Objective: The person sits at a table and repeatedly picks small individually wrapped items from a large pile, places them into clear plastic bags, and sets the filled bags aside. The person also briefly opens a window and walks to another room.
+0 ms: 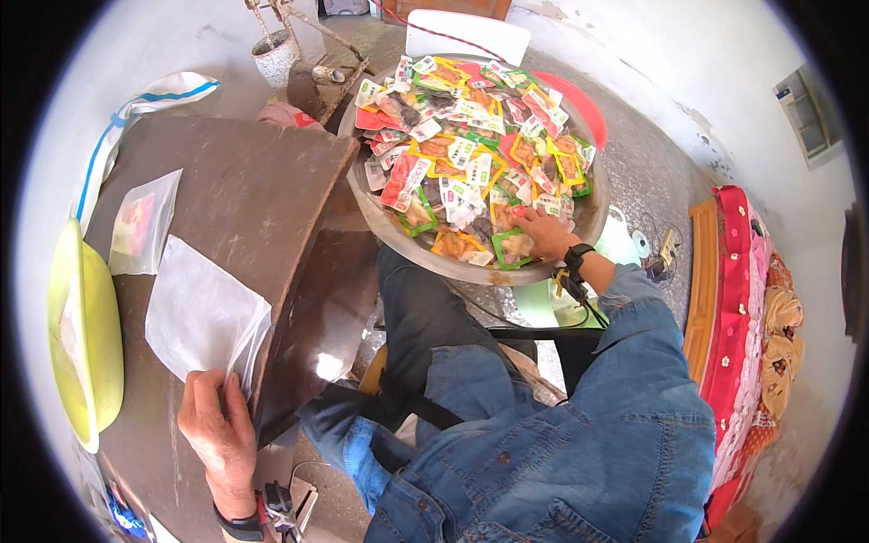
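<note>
My left hand (218,417) pinches the lower edge of an empty-looking translucent plastic bag (200,309), which lies on the dark wooden table (244,183). Beyond it on the table is another clear bag (144,224) with something pink and yellow inside. My right hand (543,233) reaches into a large round metal basin (468,270) heaped with small sealed snack packets (468,146). Its fingers rest on packets at the near right of the heap, beside a green-edged packet (512,248); whether they grip one cannot be told.
A yellow-green plastic basin (102,339) stands tilted at the table's left edge. Behind the metal basin are a white chair back (468,37) and a red basin (584,108). A bed with red bedding (730,305) is at the right. Cables lie on the floor.
</note>
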`<action>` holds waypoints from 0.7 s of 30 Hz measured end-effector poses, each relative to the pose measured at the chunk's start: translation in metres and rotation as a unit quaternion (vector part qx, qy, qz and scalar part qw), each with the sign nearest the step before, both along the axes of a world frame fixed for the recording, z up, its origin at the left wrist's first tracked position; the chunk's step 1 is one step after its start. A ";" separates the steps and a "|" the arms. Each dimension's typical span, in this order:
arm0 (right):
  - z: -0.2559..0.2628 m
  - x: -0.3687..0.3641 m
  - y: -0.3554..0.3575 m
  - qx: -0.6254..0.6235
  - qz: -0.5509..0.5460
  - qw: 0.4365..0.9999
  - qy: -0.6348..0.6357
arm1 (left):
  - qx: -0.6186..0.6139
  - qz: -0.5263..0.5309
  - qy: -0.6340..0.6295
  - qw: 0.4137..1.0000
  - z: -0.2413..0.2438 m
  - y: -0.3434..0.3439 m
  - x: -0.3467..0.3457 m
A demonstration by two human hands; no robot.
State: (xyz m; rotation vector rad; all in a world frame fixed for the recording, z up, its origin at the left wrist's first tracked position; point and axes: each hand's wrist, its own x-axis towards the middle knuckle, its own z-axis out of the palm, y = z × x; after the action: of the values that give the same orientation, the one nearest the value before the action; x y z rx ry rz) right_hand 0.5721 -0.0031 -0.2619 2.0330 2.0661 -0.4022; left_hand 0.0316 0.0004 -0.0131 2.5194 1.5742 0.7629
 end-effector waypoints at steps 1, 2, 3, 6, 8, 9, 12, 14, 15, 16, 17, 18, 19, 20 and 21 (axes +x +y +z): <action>0.000 0.001 -0.001 -0.005 0.009 1.000 0.000 | 0.001 0.000 -0.001 1.000 0.000 0.000 0.000; 0.001 0.002 -0.001 -0.009 0.018 1.000 0.001 | 0.003 0.000 -0.002 1.000 0.000 0.000 0.000; 0.002 0.003 -0.001 -0.002 0.020 1.000 -0.002 | 0.003 -0.001 -0.004 1.000 0.000 0.000 0.001; 0.005 0.009 0.001 0.010 0.024 1.000 -0.006 | 0.004 -0.003 -0.011 1.000 0.000 0.000 0.002; 0.004 0.020 0.008 0.007 0.023 1.000 0.000 | 0.003 0.001 -0.016 1.000 -0.001 0.001 0.003; 0.004 0.022 0.012 -0.031 0.000 0.999 0.018 | 0.006 0.000 -0.017 1.000 0.000 0.001 0.003; -0.003 0.034 0.021 -0.099 -0.017 0.994 0.048 | 0.019 0.001 -0.023 1.000 -0.001 0.000 0.002; 0.001 0.046 0.026 -0.019 0.067 0.996 0.049 | 0.022 0.001 -0.034 0.999 -0.002 -0.001 0.000; 0.010 0.048 0.030 -0.027 0.032 0.998 0.050 | 0.027 -0.002 -0.039 0.999 -0.002 -0.001 0.000; 0.023 0.052 0.031 0.040 0.040 0.994 0.098 | 0.028 -0.003 -0.045 0.999 -0.002 0.000 0.001; 0.046 0.043 0.036 0.057 0.027 0.990 0.123 | 0.024 -0.002 -0.039 0.999 -0.002 -0.001 -0.001; 0.076 0.029 0.038 0.101 0.032 0.979 0.174 | 0.031 -0.008 -0.036 0.999 -0.003 0.000 -0.002; 0.091 0.021 0.041 0.144 0.012 0.971 0.193 | 0.037 -0.014 -0.033 0.999 -0.005 0.001 -0.003; 0.138 -0.011 0.048 0.086 -0.031 0.972 0.219 | 0.042 -0.018 -0.029 0.999 -0.005 0.000 -0.005; 0.165 -0.026 0.055 0.014 -0.073 0.948 0.310 | 0.050 -0.025 -0.027 0.998 -0.004 -0.001 -0.006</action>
State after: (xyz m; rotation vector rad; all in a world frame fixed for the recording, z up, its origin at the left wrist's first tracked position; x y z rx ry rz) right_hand 0.5466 0.0517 -0.0969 2.2898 2.2402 -1.1768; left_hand 0.0260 -0.0003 -0.0170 2.5720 1.4876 0.9167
